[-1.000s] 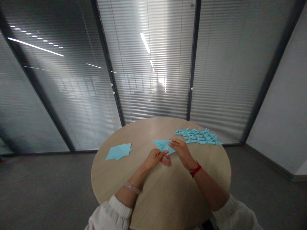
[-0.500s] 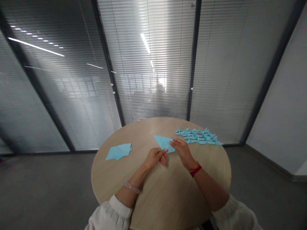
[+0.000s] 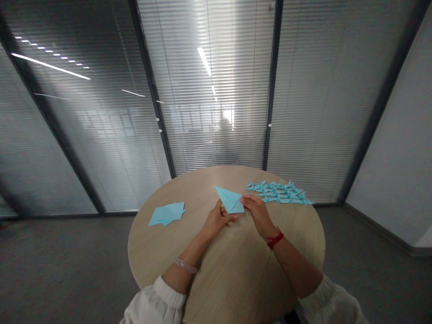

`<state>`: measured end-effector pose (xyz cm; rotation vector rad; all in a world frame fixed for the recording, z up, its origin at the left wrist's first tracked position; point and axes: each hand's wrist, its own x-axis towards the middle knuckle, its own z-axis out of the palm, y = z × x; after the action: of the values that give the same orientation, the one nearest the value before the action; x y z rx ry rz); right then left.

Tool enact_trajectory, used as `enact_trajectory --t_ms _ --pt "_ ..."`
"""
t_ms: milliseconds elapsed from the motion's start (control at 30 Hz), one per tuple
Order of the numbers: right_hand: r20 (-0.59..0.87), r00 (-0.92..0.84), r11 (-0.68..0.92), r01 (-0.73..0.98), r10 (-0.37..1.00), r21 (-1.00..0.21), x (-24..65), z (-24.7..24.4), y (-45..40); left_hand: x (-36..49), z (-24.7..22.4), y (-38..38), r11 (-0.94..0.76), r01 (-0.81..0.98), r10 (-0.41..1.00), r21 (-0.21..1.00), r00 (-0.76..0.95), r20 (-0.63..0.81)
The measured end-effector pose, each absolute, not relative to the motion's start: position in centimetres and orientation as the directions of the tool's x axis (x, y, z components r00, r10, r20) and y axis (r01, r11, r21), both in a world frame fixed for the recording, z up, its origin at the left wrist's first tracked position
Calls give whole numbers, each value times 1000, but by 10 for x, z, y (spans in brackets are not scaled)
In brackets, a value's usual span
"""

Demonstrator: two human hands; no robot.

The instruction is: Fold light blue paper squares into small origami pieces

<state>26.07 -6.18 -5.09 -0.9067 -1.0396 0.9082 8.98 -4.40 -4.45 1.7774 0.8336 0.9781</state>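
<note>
The right hand pinched the right edge of the folded paper over the table, while the left hand, thumb and forefinger parted, met its lower left edge. Loose sheets lay left, and cranes stood clustered beyond the right hand.

Pale light comes through the far middle blinds, brightest in a vertical band, while the floor looks dim and grainy. Thin white streaks glare at far left. The tabletop dulls into soft shadow on its near side, and wide-angle distortion splays the dark frame bars outward.
</note>
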Motion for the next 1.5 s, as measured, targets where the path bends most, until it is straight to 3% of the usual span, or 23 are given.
enact_trajectory --t_ms 433,1067,1500 --pt "279 200 318 -196 939 -928 262 -54 -60 87 -37 -44 -422 -28 860 906 306 409" --pt "309 124 327 -169 943 -930 258 -53 -63 85 -37 -44 -585 42 794 810 233 562" --pt "261 -91 253 -92 961 -963 250 -46 -74 81 -31 -47 -497 204 867 843 64 495"
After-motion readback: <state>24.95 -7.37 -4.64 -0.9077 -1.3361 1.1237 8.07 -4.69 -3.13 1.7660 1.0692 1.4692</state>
